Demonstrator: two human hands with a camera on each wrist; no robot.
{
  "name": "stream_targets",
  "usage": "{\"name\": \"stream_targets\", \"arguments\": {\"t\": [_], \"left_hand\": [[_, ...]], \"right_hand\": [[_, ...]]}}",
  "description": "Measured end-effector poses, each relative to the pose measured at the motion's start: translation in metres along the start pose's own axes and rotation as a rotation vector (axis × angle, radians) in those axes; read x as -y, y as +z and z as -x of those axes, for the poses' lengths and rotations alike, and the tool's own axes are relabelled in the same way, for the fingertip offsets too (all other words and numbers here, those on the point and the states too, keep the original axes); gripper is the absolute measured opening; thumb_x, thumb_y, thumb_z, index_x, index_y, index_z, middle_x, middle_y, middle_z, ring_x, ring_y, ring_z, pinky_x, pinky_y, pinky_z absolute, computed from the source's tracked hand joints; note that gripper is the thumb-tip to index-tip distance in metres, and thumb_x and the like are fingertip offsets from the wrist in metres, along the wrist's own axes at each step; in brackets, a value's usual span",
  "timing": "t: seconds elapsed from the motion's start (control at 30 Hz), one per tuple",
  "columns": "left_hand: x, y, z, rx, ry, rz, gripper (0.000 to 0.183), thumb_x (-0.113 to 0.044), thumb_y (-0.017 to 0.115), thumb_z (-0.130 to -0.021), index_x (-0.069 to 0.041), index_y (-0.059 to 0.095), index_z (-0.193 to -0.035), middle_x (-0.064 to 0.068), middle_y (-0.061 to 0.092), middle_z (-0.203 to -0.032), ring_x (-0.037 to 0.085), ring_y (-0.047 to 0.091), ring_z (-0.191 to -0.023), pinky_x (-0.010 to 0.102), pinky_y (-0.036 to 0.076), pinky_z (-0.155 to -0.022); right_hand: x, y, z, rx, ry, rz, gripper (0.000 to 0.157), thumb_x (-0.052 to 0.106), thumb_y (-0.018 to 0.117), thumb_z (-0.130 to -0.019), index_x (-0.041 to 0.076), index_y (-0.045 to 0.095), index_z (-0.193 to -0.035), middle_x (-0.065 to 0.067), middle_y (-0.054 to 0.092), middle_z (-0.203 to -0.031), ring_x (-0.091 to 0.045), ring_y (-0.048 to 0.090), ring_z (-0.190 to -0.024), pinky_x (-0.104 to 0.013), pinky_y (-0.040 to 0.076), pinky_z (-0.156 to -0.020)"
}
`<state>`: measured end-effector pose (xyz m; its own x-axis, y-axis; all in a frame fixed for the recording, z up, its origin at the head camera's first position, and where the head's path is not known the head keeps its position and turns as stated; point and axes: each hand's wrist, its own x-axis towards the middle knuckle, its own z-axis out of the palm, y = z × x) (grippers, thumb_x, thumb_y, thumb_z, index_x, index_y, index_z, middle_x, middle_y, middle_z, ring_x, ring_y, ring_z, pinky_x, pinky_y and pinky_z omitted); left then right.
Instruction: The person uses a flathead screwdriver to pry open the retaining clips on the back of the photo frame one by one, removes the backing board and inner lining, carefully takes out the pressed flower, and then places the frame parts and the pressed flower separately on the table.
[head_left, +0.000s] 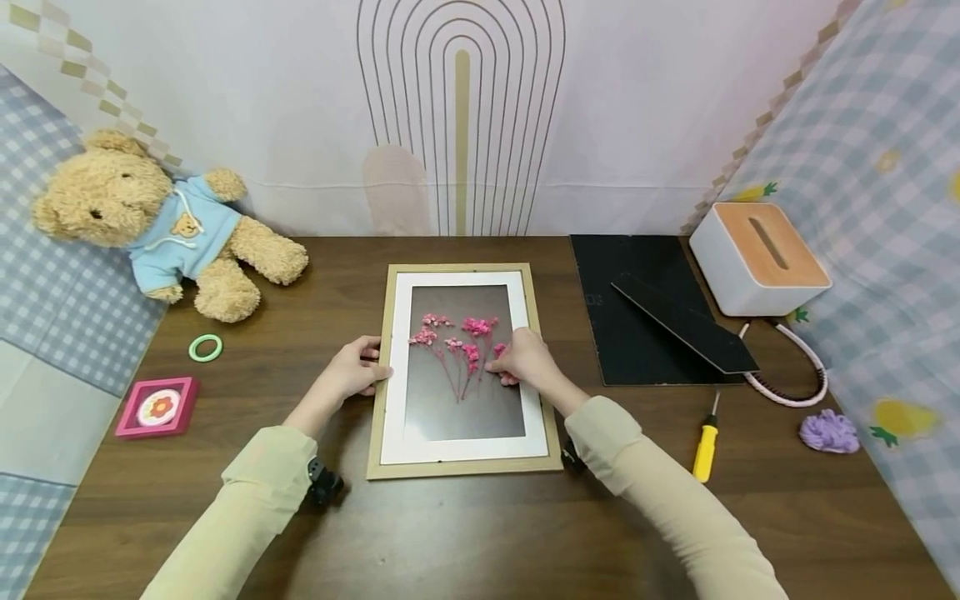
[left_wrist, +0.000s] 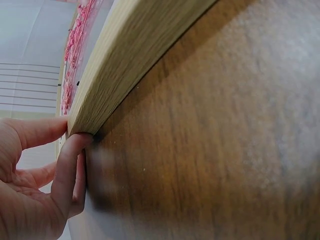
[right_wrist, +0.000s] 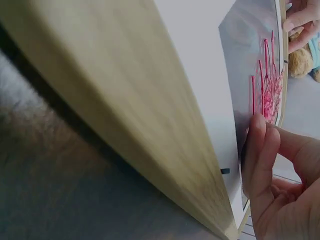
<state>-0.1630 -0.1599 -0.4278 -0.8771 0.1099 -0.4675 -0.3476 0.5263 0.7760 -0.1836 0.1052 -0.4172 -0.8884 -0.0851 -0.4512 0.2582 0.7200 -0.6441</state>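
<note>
A light wood picture frame [head_left: 465, 469] lies flat on the brown table, with a white mat [head_left: 465, 452] around a dark grey middle. Several pink dried flower sprigs [head_left: 471, 354] are spread across that middle, stems towards the near side. My left hand [head_left: 352, 367] grips the frame's left rail, thumb on top and fingers against the outer side, as the left wrist view shows. Over the right half of the middle, my right hand [head_left: 525, 358] pinches a pink flower sprig [right_wrist: 252, 95] between thumb and fingers. Its bloom is partly hidden by the hand.
Right of the frame lie black boards [head_left: 626, 333], one tilted on another, beside a tissue box [head_left: 761, 258]. Nearer are a yellow screwdriver [head_left: 705, 450], a wrapped cord loop [head_left: 817, 367] and purple yarn [head_left: 828, 432]. On the left: teddy bear [head_left: 187, 225], green ring [head_left: 205, 347], pink square box [head_left: 157, 407].
</note>
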Motion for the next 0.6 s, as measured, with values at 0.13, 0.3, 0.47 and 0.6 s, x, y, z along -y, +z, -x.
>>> {"name": "stream_targets", "arguments": {"t": [0.13, 0.3, 0.47, 0.6], "left_hand": [[0.001, 0.001, -0.001, 0.0, 0.003, -0.001, 0.061, -0.006, 0.059, -0.087, 0.001, 0.031, -0.141, 0.022, 0.042, -0.125, 0.022, 0.049, -0.101, 0.025, 0.055, -0.063], [0.0, 0.003, -0.002, 0.005, 0.008, 0.002, 0.061, -0.006, 0.059, -0.087, 0.001, 0.031, -0.141, 0.022, 0.042, -0.126, 0.023, 0.049, -0.101, 0.025, 0.055, -0.063], [-0.001, 0.004, -0.002, 0.0, 0.002, 0.001, 0.061, -0.005, 0.059, -0.087, 0.001, 0.031, -0.141, 0.022, 0.041, -0.127, 0.024, 0.049, -0.102, 0.026, 0.056, -0.064], [-0.001, 0.002, -0.001, -0.003, 0.001, -0.006, 0.061, -0.005, 0.059, -0.087, 0.001, 0.031, -0.141, 0.022, 0.042, -0.126, 0.023, 0.049, -0.101, 0.025, 0.056, -0.063]], "right_hand": [[-0.009, -0.004, 0.002, 0.048, -0.036, -0.038, 0.016, 0.011, 0.072, -0.079, -0.002, 0.069, -0.069, 0.002, 0.055, -0.045, -0.005, 0.051, -0.039, -0.017, 0.047, -0.042], [-0.031, -0.03, 0.014, 0.069, -0.084, -0.157, 0.018, 0.011, 0.07, -0.081, -0.006, 0.066, -0.082, 0.002, 0.059, -0.055, -0.004, 0.055, -0.048, -0.018, 0.051, -0.049], [-0.07, -0.075, 0.033, 0.163, -0.039, -0.328, 0.026, 0.004, 0.063, -0.085, -0.018, 0.057, -0.097, 0.001, 0.062, -0.061, -0.003, 0.061, -0.054, -0.019, 0.056, -0.055], [-0.109, -0.109, 0.052, 0.223, 0.032, -0.343, 0.029, 0.004, 0.062, -0.087, -0.019, 0.056, -0.103, 0.002, 0.066, -0.066, -0.003, 0.064, -0.059, -0.018, 0.056, -0.059]]}}
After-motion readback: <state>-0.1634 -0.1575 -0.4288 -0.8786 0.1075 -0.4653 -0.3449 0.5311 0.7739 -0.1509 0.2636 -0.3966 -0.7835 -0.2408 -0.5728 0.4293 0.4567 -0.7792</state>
